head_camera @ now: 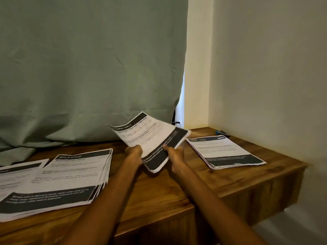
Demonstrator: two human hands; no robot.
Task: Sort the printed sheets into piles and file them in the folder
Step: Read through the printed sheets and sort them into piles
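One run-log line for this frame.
left hand: grips held sheets | right hand: grips same | left pile, right pile on table | folder: unseen

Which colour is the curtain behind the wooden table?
Muted grey-green, plain with no pattern; the curtain shows best in the head view.

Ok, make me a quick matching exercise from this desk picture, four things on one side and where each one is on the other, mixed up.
Things:
1. held sheets
2. thick pile
3. thin pile
4. blue object

Places:
A. flat on the wooden desk, right side
B. far right corner, by the wall
C. raised above the desk between left hand and right hand
D. flat on the desk, left side

Pairs: 1-C, 2-D, 3-A, 4-B
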